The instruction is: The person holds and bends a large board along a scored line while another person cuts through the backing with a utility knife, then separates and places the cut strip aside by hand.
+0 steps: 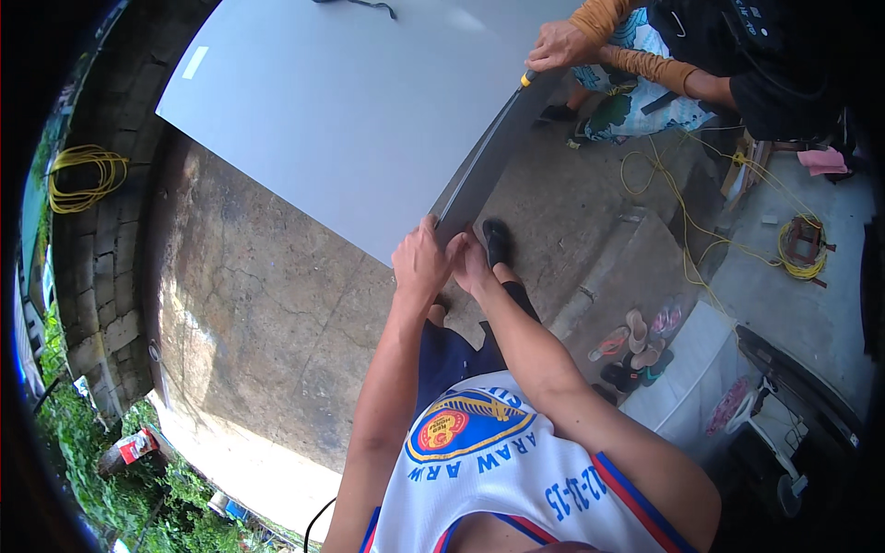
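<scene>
Rough, cracked concrete floor (267, 313) fills the middle and lower left of the frame, with a block wall (101, 276) curving along the left edge and greenery at the lower left.

A large pale grey sheet (350, 101) lies flat across the upper middle, its near corner pointing toward the centre. Along its right edge runs a long, dark straight bar (484, 157), slanting from the centre up toward the upper right.

At the centre of the frame the person's left hand (419, 263) sits with its grip clenched on the lower end of the bar at the sheet's corner, fingers curled over the edge. The right hand (472, 263) is just beside it, touching it, pressed against the same end; whether its grip is closed around the bar or only resting there cannot be told. Both bare forearms rise from the lower edge, above a white sports jersey (498, 470). A black shoe (498, 241) shows just right of the hands.

At the upper right another person's hand (558, 46), in an orange sleeve, holds a small yellow-tipped tool (526, 79) at the far end of the bar.

Farther out, a yellow cord (682, 203) trails over the floor at the right to a coil (800, 244). Several sandals (636, 336) lie at the lower right. Another yellow coil (83, 175) hangs on the wall at the upper left.
</scene>
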Available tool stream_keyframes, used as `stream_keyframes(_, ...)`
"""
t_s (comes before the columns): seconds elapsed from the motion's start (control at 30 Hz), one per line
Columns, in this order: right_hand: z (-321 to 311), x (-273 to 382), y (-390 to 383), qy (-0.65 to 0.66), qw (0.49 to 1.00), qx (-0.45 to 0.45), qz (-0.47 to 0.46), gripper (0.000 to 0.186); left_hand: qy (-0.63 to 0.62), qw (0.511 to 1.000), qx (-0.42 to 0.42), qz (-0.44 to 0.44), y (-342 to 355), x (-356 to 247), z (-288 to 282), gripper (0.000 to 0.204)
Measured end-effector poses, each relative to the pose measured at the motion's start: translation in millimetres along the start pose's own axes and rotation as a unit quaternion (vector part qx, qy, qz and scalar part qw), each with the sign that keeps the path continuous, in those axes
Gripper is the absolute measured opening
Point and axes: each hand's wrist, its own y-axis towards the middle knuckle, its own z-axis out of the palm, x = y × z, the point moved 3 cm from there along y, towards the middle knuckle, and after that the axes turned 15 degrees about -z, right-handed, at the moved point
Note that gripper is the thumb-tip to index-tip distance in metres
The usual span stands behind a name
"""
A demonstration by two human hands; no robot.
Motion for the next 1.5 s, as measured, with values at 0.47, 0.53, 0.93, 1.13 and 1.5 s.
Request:
stream_keyframes(0.47,-34.4,139.3,94.1,-0.246,0.958,-0.146,0.003,0.053,-0.054,0.994,-0.094,-0.010,6.6,4.4,25.9,0.023)
stream_keyframes(0.53,-29.5,182.1,131.6,-0.256,0.954,-0.148,-0.047,0.046,-0.050,0.995,-0.089,-0.016,3.6,4.1,27.9,0.022)
stream_keyframes(0.93,-3.1,335.5,274.2,-0.240,0.943,-0.190,-0.131,0.032,-0.074,0.993,-0.091,0.006,-2.3,-5.7,29.7,0.018)
stream_keyframes(1.13,5.8,350.1,310.6,-0.263,0.933,-0.215,-0.121,0.036,-0.086,0.992,-0.087,0.001,-1.1,-3.5,27.3,0.017)
stream_keyframes(1.5,28.8,361.1,332.0,-0.053,0.983,-0.138,-0.105,0.080,-0.074,0.995,-0.064,-0.025,6.9,-3.4,7.5,0.013)
